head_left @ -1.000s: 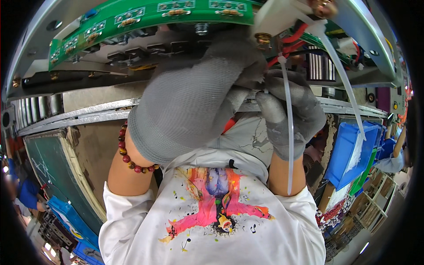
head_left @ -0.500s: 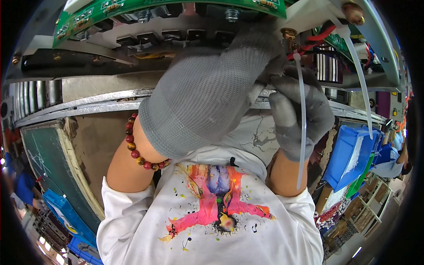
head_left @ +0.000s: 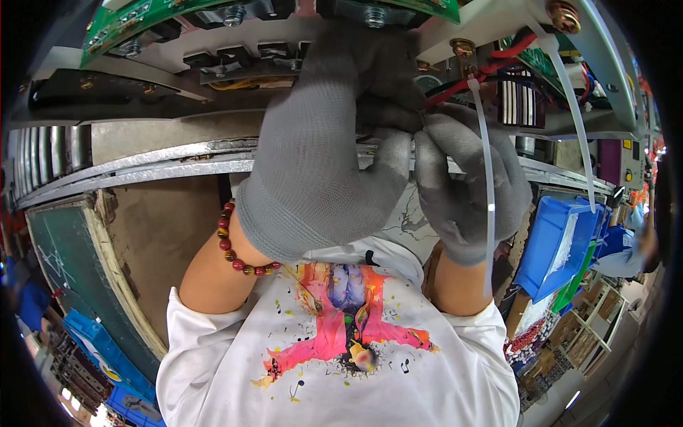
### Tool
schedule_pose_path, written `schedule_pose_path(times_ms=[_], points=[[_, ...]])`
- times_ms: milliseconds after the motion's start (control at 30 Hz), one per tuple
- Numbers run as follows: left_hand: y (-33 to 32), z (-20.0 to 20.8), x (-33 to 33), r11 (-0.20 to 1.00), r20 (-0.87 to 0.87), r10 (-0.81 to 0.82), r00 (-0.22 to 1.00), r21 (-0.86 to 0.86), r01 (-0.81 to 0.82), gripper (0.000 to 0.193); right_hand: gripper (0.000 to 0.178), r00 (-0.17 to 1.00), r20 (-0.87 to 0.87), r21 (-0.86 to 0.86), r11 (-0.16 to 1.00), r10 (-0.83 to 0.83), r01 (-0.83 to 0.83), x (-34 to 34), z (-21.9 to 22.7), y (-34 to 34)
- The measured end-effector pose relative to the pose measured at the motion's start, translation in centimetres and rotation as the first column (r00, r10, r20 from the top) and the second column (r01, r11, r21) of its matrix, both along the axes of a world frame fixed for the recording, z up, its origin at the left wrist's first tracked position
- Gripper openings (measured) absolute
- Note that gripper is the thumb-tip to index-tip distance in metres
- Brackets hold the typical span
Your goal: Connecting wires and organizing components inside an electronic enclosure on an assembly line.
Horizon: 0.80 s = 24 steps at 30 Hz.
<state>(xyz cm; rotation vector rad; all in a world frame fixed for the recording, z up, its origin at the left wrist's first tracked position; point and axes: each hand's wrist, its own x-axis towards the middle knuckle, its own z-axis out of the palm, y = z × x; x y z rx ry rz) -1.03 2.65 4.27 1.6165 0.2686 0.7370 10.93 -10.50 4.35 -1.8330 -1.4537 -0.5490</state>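
Observation:
My left hand (head_left: 320,149), in a grey knit work glove, reaches up to the underside of an open metal chassis. Its fingers are curled with the thumb close to them. My right hand (head_left: 477,178), gloved alike, has bent fingers closed toward its thumb, meeting the left fingertips. What either hand grips is hidden among the dark fingertips. Red wires (head_left: 455,89) run down to where the hands meet. A white cable tie (head_left: 488,171) around the wires hangs its long tail in front of my right hand. Another cable tie (head_left: 576,107) dangles farther right.
Above the hands is a green circuit board (head_left: 135,27) with screws and black components. A copper-coloured bolt (head_left: 564,16) sits in the chassis frame. Metal rails (head_left: 142,167) and rollers (head_left: 60,156) run beneath. Blue bins (head_left: 555,242) stand at the right; people are at both sides.
My left hand has shifted left and turned more upright, uncovering more of the red wires. My right fingers have moved slightly left. The chassis appears a little higher in view.

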Motion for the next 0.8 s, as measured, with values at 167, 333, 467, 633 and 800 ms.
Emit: schedule_pose_path(times_ms=[167,333,467,633,800], points=[[0.5,-0.3,-0.9,0.827,-0.061,0.192,0.98,0.548,-0.128,0.037,0.029,1.0,0.015,0.057,0.998,-0.003,0.002,0.3,-0.5,0.5],[1.7,-0.9,0.1,0.614,-0.012,0.197,0.98,0.781,-0.114,0.031,0.022,0.996,-0.089,-0.018,1.0,-0.023,0.021,-0.2,-0.1,0.2],[2.8,-0.9,0.6,0.628,0.018,0.055,0.998,0.777,-0.049,0.038,0.018,0.993,-0.115,-0.037,0.999,-0.018,0.014,-0.1,-0.3,-0.1],[3.4,-1.1,1.0,0.649,0.081,-0.097,0.992,0.761,0.001,0.049,0.025,0.988,-0.152,0.081,0.996,-0.016,0.029,0.4,-1.2,0.4],[2.9,-1.5,1.1,0.698,0.143,-0.063,0.988,0.714,-0.059,0.053,0.022,0.968,-0.252,-0.026,1.0,-0.019,0.013,-0.5,-0.3,-0.3]])
